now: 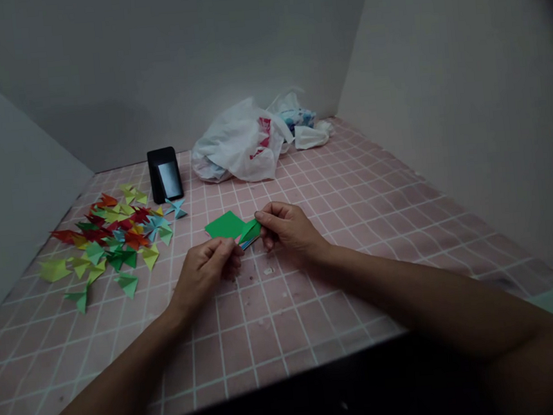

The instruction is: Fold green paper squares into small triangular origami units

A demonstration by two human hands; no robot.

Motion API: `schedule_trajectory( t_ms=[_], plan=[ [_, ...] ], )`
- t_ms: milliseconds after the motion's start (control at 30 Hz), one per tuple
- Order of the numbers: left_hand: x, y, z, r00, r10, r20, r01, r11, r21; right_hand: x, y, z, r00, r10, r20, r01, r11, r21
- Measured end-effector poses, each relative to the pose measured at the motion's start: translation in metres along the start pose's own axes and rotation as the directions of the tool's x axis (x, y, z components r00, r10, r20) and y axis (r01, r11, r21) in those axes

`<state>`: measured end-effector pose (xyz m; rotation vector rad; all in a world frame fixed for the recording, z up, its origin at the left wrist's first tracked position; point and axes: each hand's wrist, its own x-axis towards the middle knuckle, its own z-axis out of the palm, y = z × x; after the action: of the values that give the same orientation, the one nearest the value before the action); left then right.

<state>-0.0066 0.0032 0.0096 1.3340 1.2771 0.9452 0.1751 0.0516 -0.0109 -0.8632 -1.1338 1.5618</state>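
Observation:
A small folded piece of green paper [249,231] is pinched between my two hands. My left hand [209,260] grips its near left end with thumb and fingertips. On the other end, my right hand [288,227] has its thumb and forefinger closed. Just behind them lies a stack of square paper [224,225] with a green sheet on top, partly hidden by the hands and the folded piece. Left of my hands spreads a loose pile of folded paper pieces [121,256] in red, orange, yellow, green and light blue.
A black phone-like device [156,179] leans upright behind the pile. Crumpled white plastic bags [236,140] sit against the back wall, with a blue-patterned bundle [298,119] beside them. Pink checked cloth [354,207] covers the table, and pale walls enclose its sides.

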Motion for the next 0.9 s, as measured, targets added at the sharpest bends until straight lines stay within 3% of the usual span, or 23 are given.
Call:
schedule_trajectory(
  t_ms=[100, 300, 400, 500, 633, 767, 900],
  plan=[
    [0.001, -0.003, -0.002, 0.999, 0.008, -0.040, -0.009, 1.000, -0.030, -0.001, 0.002, 0.002, 1.000, 0.018, 0.022, -0.018, 1.000, -0.015],
    [0.001, 0.000, 0.003, 0.998, -0.045, 0.037, 0.042, 0.997, 0.069, -0.009, 0.003, 0.008, 0.996, -0.014, 0.088, 0.032, 0.977, -0.210],
    [-0.002, 0.002, 0.006, 0.999, -0.045, 0.029, 0.044, 0.998, 0.046, -0.011, 0.003, 0.009, 0.994, -0.026, 0.103, 0.049, 0.973, -0.225],
    [-0.004, 0.002, 0.006, 1.000, 0.023, -0.007, -0.022, 0.993, 0.118, -0.010, 0.003, 0.008, 0.991, -0.030, 0.127, 0.054, 0.981, -0.184],
    [-0.005, -0.002, 0.003, 0.978, 0.205, -0.037, -0.184, 0.934, 0.306, -0.009, 0.003, 0.007, 0.975, -0.033, 0.220, 0.068, 0.986, -0.154],
    [-0.004, -0.003, -0.002, 0.898, 0.436, -0.066, -0.358, 0.808, 0.469, -0.010, -0.003, 0.007, 0.962, -0.127, 0.242, 0.166, 0.975, -0.150],
    [-0.007, 0.001, -0.007, 0.706, 0.706, -0.056, -0.535, 0.583, 0.611, -0.017, -0.012, 0.009, 0.917, -0.349, 0.193, 0.391, 0.880, -0.270]
  ],
)
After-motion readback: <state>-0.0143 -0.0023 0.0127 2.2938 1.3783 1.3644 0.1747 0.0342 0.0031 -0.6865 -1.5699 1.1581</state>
